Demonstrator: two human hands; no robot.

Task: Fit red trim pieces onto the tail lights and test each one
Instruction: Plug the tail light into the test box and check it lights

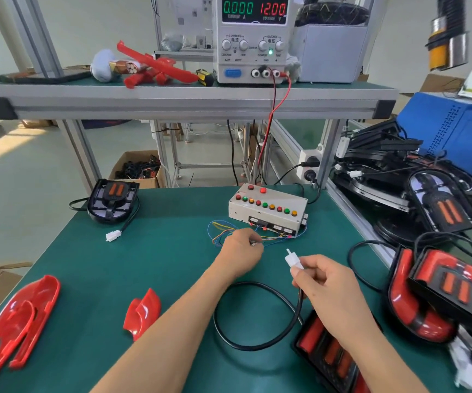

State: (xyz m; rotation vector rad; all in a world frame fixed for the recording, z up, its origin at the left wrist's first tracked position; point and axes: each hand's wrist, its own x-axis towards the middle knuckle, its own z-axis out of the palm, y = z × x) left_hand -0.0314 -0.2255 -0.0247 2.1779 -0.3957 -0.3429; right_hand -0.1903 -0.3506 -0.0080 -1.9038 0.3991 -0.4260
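Green bench: right hand (331, 290) pinches white connector (292, 260), tip pointing up-left.

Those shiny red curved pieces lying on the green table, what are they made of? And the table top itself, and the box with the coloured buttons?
The red trim pieces look like glossy moulded plastic: they show bright highlights and thin ribbed edges. The table top seems a matte green rubbery mat, since it gives no glare. The test box looks like painted sheet metal, though it could be plastic; its flat pale faces meet at sharp corners.
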